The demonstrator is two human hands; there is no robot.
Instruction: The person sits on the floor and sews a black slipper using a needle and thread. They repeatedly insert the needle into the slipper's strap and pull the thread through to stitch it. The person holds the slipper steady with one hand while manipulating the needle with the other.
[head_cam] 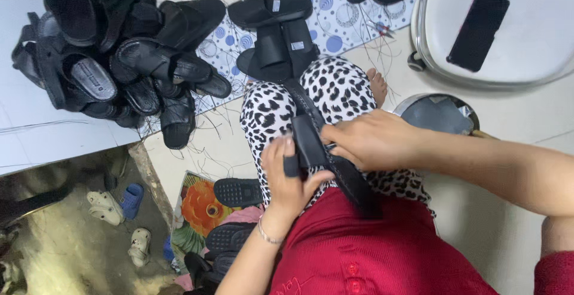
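Black sandal (317,145), matte rubbery sole with broad strap, lying lengthwise on lap over spotted black-and-white fabric (269,112). Left hand (290,178) curled shut around sandal's near edge from below, thumb on sole; right hand (373,139) closed over strap from the other side, fingers tucked. Heap of similar black sandals (119,55) well apart on floor; dark flat phone (478,29) on round white stool (538,49).

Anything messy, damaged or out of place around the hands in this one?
Loose threads lie strewn over the floor and patterned mat. Both hands, left and right, grip a black sandal; no damage visible.
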